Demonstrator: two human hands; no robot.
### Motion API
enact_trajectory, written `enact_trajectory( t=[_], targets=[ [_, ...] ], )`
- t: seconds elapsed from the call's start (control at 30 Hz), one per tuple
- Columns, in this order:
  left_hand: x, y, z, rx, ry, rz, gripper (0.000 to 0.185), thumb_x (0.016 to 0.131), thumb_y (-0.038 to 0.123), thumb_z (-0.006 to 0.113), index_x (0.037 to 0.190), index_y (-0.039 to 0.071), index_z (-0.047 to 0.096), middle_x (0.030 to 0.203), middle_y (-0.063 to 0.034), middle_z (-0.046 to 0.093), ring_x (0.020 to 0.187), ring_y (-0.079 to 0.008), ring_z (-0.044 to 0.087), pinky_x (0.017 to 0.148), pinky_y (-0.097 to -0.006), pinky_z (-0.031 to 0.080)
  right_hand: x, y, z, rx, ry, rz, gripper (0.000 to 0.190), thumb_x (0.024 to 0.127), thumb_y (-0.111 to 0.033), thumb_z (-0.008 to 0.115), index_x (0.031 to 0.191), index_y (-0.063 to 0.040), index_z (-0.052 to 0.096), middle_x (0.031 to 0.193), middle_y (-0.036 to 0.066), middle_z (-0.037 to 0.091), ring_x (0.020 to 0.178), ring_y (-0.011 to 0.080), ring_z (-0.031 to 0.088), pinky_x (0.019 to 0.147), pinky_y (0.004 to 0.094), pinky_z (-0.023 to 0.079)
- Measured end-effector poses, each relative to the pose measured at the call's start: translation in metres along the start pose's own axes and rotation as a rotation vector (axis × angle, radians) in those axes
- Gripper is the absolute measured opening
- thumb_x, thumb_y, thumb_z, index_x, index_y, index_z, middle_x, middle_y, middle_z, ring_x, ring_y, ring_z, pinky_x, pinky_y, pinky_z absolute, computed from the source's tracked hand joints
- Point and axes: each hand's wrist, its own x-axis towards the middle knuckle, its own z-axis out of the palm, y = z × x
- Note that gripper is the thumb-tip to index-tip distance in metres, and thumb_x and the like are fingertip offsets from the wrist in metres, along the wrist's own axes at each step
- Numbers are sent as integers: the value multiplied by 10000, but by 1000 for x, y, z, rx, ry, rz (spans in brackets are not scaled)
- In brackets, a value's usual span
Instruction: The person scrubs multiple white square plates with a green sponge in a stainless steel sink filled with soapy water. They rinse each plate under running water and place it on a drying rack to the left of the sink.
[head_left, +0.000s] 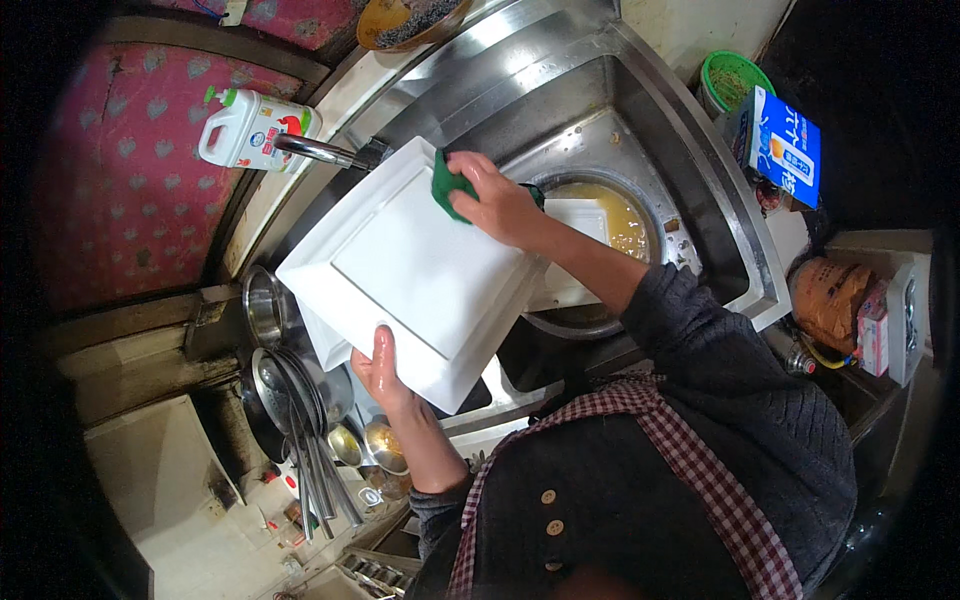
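A square white plate, its ridged face turned up to the camera, is held tilted above the sink. My left hand grips its near edge, thumb on top and fingers hidden underneath. A green scouring cloth or pad is pinched in my right hand and pressed on the plate's far right corner. Below the right forearm, a round metal basin in the stainless steel sink holds yellowish, sudsy water and another white dish. A further white corner shows beneath the held plate at its left.
The chrome faucet reaches close to the plate's far corner, beside a white detergent jug. Metal bowls, pans and ladles crowd the left side. Right of the sink stand a green-rimmed tub and a blue carton.
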Motion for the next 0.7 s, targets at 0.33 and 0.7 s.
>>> enact_trajectory(
  t=[0.33,0.7],
  targets=[
    [16,-23,0,5,42,-101,438,853,183,601,1192,-66,482,1018,-179,608,876,-253,620,740,-355,510,-109,29,-30,-265,-161,183,520,742,-111,564,1225,12,416,1309,207,416,1182,371,441,994,442,361],
    [23,-4,19,-158,-25,-327,471,900,301,579,1229,-20,479,1142,-167,577,1020,-280,589,870,-406,487,-107,3,-56,-320,-75,48,582,698,-85,698,1242,-40,495,1133,196,590,1056,356,568,887,402,468]
  ],
)
